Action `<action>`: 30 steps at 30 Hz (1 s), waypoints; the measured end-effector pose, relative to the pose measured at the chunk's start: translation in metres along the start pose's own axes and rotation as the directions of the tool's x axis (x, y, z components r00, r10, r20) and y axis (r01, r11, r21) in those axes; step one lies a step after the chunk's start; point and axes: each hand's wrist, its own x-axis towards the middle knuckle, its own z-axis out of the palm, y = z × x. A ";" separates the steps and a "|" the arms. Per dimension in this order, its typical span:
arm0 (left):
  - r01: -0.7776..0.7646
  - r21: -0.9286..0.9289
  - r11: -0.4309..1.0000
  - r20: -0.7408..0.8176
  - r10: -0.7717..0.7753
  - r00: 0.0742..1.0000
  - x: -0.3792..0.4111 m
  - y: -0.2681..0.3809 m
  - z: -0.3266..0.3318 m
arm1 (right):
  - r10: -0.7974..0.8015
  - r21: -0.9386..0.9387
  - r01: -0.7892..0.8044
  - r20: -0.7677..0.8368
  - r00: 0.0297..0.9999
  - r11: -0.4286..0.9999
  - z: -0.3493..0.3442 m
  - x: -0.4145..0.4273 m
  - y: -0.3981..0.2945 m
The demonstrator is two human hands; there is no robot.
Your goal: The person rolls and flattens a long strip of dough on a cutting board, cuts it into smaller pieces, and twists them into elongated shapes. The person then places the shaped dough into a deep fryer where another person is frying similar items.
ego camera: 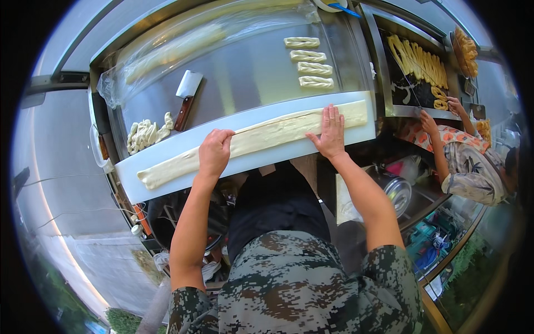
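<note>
A long flat strip of dough [267, 137] lies along a white cutting board [158, 167]. My left hand [215, 153] is closed over the strip left of its middle, thumb and forefinger pinching the end of what looks like a thin brown stick [271, 122]. That stick runs rightward along the dough's upper part. Flat on the dough, towards its right end, rests my right hand [331, 131], palm down with the thumb spread. Beyond the board, several twisted dough pieces [315, 68] lie in a column on the metal worktop [250, 71].
A cleaver [186, 98] with a wooden handle lies beyond the board, near a heap of dough scraps [146, 135]. Plastic film [175, 46] covers more dough at the back. To the right, a co-worker's hands [429, 123] are at a fryer [388, 94] holding frying dough sticks [417, 58].
</note>
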 end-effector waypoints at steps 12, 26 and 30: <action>0.034 0.016 0.999 0.031 -0.034 0.999 0.008 -0.006 0.026 | 0.010 0.060 -0.011 0.009 1.000 0.998 -0.002 0.000 0.002; 0.002 0.056 0.998 0.045 -0.005 0.999 0.020 0.008 0.034 | 0.014 0.047 -0.015 0.013 1.000 0.999 0.003 0.000 0.003; 0.000 0.114 0.993 0.077 -0.009 0.997 0.020 -0.006 0.034 | 0.019 0.090 -0.019 -0.002 1.000 0.996 0.003 0.000 0.002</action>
